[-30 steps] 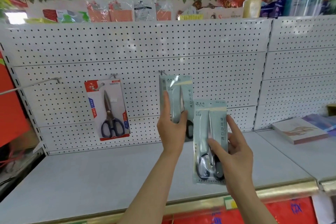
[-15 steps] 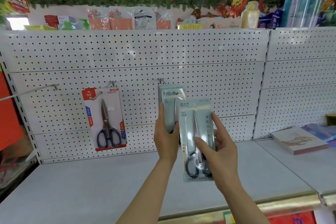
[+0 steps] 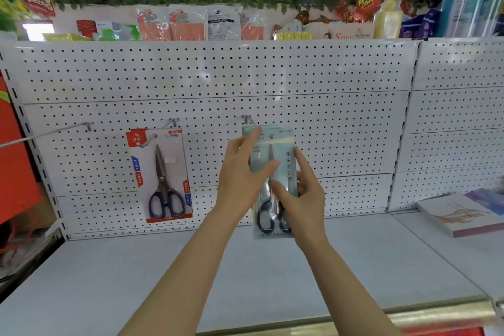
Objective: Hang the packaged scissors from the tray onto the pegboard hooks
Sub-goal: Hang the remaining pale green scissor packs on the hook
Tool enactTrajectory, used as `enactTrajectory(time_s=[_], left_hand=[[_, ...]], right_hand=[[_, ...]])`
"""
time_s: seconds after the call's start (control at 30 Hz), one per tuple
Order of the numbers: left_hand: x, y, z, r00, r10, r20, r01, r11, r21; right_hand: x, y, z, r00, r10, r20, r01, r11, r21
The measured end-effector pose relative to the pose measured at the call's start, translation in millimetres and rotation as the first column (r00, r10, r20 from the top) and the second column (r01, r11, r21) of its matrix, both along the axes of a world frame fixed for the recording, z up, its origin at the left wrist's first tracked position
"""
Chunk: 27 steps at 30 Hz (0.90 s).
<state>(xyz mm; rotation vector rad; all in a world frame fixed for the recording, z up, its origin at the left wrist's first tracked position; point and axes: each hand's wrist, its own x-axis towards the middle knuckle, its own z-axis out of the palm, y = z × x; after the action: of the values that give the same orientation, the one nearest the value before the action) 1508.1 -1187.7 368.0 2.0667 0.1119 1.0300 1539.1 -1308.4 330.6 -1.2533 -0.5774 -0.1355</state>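
1. Two hands are held up against the white pegboard (image 3: 300, 73), both on one pale green scissors pack (image 3: 283, 161).
2. That pack is kept upright against the pegboard's middle, its top edge just below a hook (image 3: 247, 119); whether the hook passes through its hang hole cannot be told.
3. Its upper left part is pinched by the left hand (image 3: 240, 174), with the thumb laid across the front and a finger raised along the left edge.
4. Its lower right part is grasped by the right hand (image 3: 302, 194), thumb on the front over the blades, fingers along the right edge.
5. More pale packaging is seen just behind the pack's top.
6. A red-carded scissors pack (image 3: 161, 174) hangs from the next hook to the left, well apart from the hands.
7. A book (image 3: 463, 213) lies on the shelf (image 3: 136, 281) near its right edge.
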Motion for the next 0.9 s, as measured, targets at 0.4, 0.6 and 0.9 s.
enactTrajectory(time_s=[0.4, 0.6, 0.9], left_hand=[[21.5, 8.2, -6.4, 0.990, 0.143, -0.009, -0.141, 0.981, 0.133], [40.5, 17.8, -9.9, 0.961, 0.276, -0.009, -0.263, 0.925, 0.274], [59.1, 29.3, -12.7, 0.983, 0.177, -0.056, -0.161, 0.962, 0.219]], right_hand=[[26.1, 16.5, -17.9, 0.998, -0.056, 0.009, 0.056, 0.998, -0.007], [41.8, 37.6, -17.7, 0.975, -0.204, 0.082, 0.211, 0.973, -0.089], [62.3, 65.2, -12.7, 0.982, -0.175, 0.073, 0.183, 0.977, -0.112]])
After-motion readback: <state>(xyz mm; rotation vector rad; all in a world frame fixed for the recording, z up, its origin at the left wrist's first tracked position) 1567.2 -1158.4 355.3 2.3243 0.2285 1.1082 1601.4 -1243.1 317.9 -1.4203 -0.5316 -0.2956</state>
